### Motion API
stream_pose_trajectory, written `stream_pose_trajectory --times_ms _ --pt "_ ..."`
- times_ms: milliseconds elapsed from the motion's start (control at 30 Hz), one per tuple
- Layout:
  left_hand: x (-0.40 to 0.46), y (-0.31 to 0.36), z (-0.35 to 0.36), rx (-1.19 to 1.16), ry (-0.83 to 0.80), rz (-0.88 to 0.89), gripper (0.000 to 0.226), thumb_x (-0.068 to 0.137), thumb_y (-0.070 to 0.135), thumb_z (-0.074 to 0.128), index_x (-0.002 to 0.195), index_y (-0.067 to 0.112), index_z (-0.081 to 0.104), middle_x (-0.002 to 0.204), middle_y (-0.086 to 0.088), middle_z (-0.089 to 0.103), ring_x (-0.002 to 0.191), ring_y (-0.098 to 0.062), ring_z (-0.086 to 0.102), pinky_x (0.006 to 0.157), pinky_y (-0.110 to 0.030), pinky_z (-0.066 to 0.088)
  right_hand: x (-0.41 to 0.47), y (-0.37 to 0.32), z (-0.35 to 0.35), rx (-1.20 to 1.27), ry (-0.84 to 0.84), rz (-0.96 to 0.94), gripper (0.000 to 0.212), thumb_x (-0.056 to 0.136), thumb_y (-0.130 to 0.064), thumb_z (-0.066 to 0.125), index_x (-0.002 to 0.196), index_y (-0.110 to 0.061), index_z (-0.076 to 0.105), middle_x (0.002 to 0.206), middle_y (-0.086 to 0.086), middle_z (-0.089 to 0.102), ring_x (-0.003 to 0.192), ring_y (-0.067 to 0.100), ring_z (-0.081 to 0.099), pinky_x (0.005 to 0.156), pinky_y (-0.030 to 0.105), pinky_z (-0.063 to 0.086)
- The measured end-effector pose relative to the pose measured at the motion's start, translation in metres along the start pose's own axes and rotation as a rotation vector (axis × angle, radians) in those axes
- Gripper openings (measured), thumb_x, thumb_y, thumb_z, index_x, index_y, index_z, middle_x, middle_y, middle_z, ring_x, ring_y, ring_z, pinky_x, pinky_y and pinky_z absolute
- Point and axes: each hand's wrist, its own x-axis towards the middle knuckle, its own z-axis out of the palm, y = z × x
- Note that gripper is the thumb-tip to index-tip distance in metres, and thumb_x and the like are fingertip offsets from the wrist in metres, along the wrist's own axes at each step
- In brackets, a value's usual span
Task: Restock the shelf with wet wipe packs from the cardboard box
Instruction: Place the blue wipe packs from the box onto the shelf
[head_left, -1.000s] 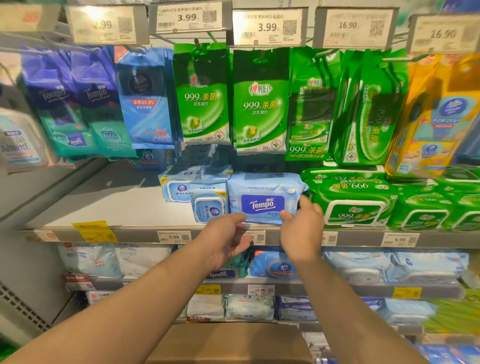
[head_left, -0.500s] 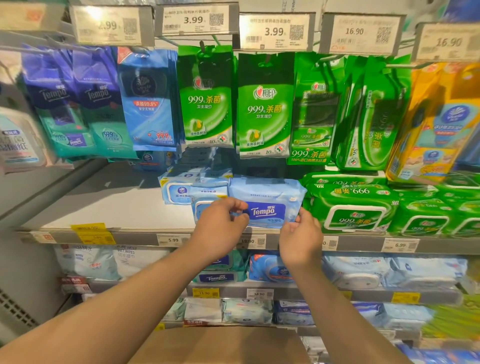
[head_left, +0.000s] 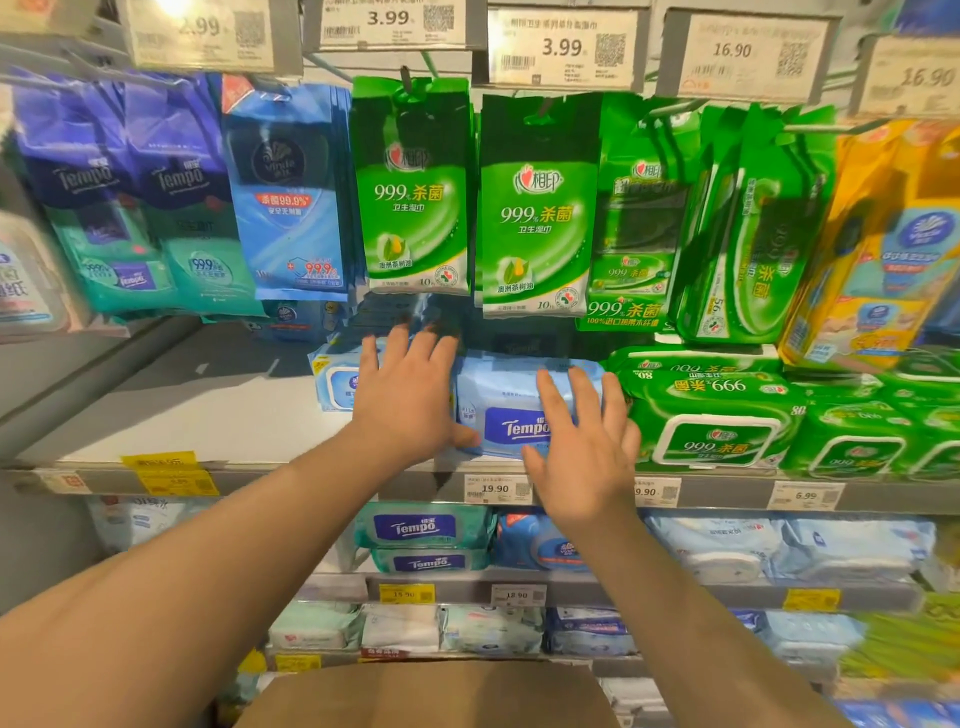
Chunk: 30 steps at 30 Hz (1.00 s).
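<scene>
In the centre of the frame a light blue Tempo wet wipe pack (head_left: 511, 410) lies flat at the front edge of the grey shelf (head_left: 208, 415), its dark blue label facing the camera. The person's right hand (head_left: 584, 452) is over the pack's right part, fingers (head_left: 553, 400) straight and spread, lying on or just above its top; whether they actually press it cannot be told. The left hand (head_left: 410, 400) is just left of the pack, fingers straight and fanned upward, the thumb touching the pack's lower left corner. This hand covers part of the smaller blue wipe packs (head_left: 335, 379) that sit beside the Tempo pack on its left. Neither hand curls around anything.

Right of the Tempo pack, touching or nearly touching it, sit green 999 wipe packs (head_left: 717, 431), stacked and running off to the right edge. Above the shelf hang green sachets (head_left: 535, 208) in the upper centre and blue and purple sachets (head_left: 283, 192) in the upper left, under price tags (head_left: 563, 47). Price labels (head_left: 496, 488) run along the shelf's front rail. Lower shelves in the bottom half hold more pale blue and teal packs (head_left: 423, 530). At the bottom centre, the brown top of the cardboard box (head_left: 426, 696) is in view between the forearms.
</scene>
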Motion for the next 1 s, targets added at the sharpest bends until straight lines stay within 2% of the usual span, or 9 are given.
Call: stream_pose_trajectory --times_ms 133,267,367,433,533,667,733,833,1000 --pt "0.013 -0.005 0.003 0.012 -0.109 0.024 0.124 0.059 0.083 0.077 0.157 0.028 0.024 0.168 0.005 0.024 0.153 -0.027 0.024 0.124 -0.06 0.018 -0.002 0.005 0.006 0.125 0.034 -0.026 0.082 0.083 -0.026 0.082 0.154 -0.028 0.042 0.16 0.006 0.037 0.153 0.037 0.017 0.103 0.052 0.049" --pt "0.014 -0.008 0.007 0.05 -0.137 0.037 0.122 0.068 0.076 0.077 0.162 0.025 0.017 0.165 0.004 0.031 0.151 -0.025 0.03 0.122 -0.056 0.027 -0.006 0.007 0.013 0.221 0.206 -0.078 0.074 0.08 -0.009 0.084 0.147 -0.017 0.053 0.153 0.013 0.045 0.148 0.043 0.028 0.098 0.05 0.052" --pt "0.012 -0.006 0.009 0.056 -0.119 0.031 0.119 0.071 0.072 0.078 0.162 0.024 0.018 0.159 0.001 0.034 0.149 -0.026 0.031 0.117 -0.053 0.032 -0.007 0.006 0.018 0.262 0.304 -0.101 0.069 0.081 0.0 0.08 0.144 -0.011 0.055 0.152 0.015 0.046 0.148 0.044 0.027 0.114 0.028 0.025" --pt "0.011 -0.005 0.01 0.045 -0.098 0.022 0.107 0.071 0.069 0.08 0.155 0.023 0.03 0.151 -0.001 0.039 0.144 -0.026 0.035 0.115 -0.051 0.035 -0.006 0.004 0.02 0.288 0.301 -0.078 0.068 0.082 0.003 0.078 0.144 -0.011 0.054 0.153 0.014 0.044 0.149 0.042 0.024 0.114 0.02 0.009" --pt "0.008 -0.007 0.012 0.03 -0.066 -0.001 0.092 0.071 0.066 0.082 0.139 0.021 0.041 0.14 -0.001 0.043 0.137 -0.026 0.04 0.111 -0.05 0.039 -0.002 0.003 0.023 0.319 0.257 -0.04 0.07 0.083 0.003 0.076 0.145 -0.015 0.051 0.156 0.01 0.039 0.152 0.038 0.018 0.119 0.025 0.01" --pt "0.005 -0.008 0.013 0.024 -0.046 -0.011 0.087 0.072 0.064 0.082 0.135 0.021 0.041 0.139 -0.002 0.043 0.137 -0.026 0.04 0.111 -0.049 0.038 0.002 0.001 0.026 0.309 0.235 -0.031 0.071 0.083 0.004 0.075 0.145 -0.015 0.048 0.156 0.011 0.037 0.153 0.038 0.016 0.12 0.014 -0.004" --pt "0.005 -0.008 0.014 0.025 -0.039 -0.014 0.086 0.073 0.063 0.081 0.136 0.021 0.04 0.141 -0.002 0.042 0.138 -0.026 0.039 0.112 -0.049 0.037 0.003 0.0 0.027 0.293 0.22 -0.007 0.071 0.084 0.003 0.075 0.146 -0.017 0.047 0.157 0.008 0.035 0.154 0.035 0.014 0.121 0.019 0.004" --pt "0.005 -0.008 0.014 0.024 -0.033 -0.016 0.083 0.074 0.061 0.081 0.135 0.021 0.041 0.14 -0.002 0.042 0.137 -0.026 0.04 0.113 -0.048 0.037 0.006 -0.002 0.026 0.265 0.203 0.011 0.071 0.083 0.002 0.075 0.145 -0.019 0.047 0.156 0.006 0.037 0.152 0.035 0.019 0.114 0.035 0.031" --pt "0.005 -0.008 0.015 0.022 -0.029 -0.029 0.084 0.074 0.06 0.082 0.136 0.021 0.041 0.141 -0.002 0.042 0.137 -0.026 0.039 0.113 -0.048 0.037 0.008 -0.004 0.026 0.238 0.193 0.041 0.071 0.082 0.001 0.075 0.144 -0.018 0.047 0.154 0.008 0.039 0.149 0.037 0.026 0.103 0.048 0.047"
